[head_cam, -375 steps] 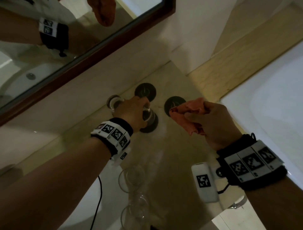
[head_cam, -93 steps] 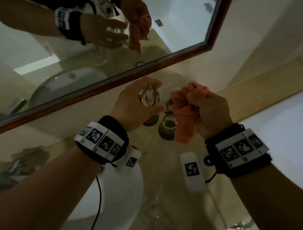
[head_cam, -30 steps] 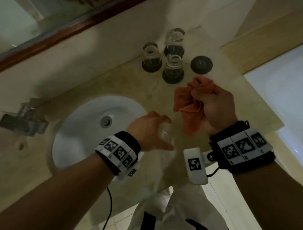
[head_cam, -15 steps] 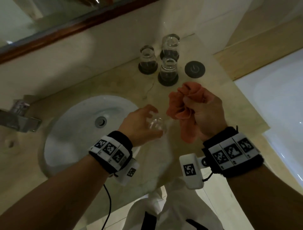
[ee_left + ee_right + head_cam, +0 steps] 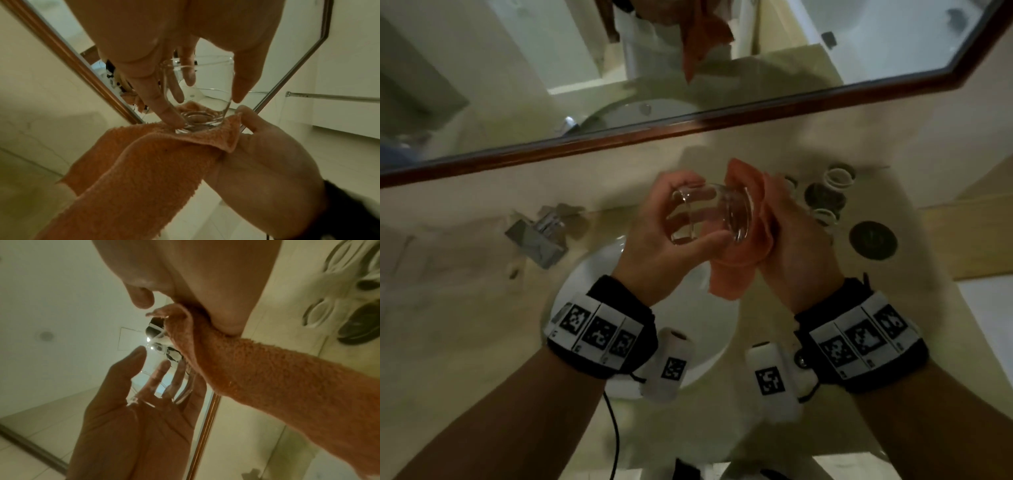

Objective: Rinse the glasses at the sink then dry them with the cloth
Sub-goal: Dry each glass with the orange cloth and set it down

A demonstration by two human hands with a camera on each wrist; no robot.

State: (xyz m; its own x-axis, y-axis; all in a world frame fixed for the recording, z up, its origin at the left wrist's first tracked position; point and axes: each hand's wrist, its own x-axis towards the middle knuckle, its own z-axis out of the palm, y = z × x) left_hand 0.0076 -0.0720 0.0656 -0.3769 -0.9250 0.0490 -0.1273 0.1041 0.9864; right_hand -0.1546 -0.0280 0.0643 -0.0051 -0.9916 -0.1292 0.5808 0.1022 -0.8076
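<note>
At centre frame above the sink (image 5: 585,284), the left hand (image 5: 664,236) grips a clear glass (image 5: 712,214) while the right hand (image 5: 791,246) cups the orange cloth (image 5: 743,240) against its base; steady turning should dry it evenly.

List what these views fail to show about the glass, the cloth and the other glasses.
- Glass base, head view: covered by the cloth.
- Right hand fingers, head view: behind the cloth.
- Glasses on the counter, head and right wrist views: blurred, partly hidden by the right hand; count unclear.
- Whether the glass is wet: too dim.
</note>
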